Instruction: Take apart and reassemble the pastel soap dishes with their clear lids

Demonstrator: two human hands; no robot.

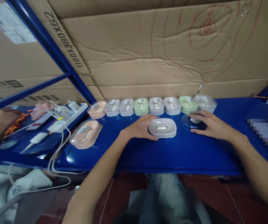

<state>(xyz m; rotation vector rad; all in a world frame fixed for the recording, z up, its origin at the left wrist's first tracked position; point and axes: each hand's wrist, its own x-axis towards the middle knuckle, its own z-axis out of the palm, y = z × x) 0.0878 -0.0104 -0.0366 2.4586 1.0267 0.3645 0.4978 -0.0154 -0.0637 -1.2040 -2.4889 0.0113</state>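
a grey box lies flat on the blue desk, in front of a row of boxes along the cardboard wall. my left hand rests open against its left edge, fingers touching it. my right hand lies flat, fingers spread over a dark lid just right of the box. a pink box sits well left, near white cables.

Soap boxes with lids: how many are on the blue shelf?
10. Eight form a back row along the cardboard; a pink one sits front left; a grey one touches the left hand. Others may be hidden at left.
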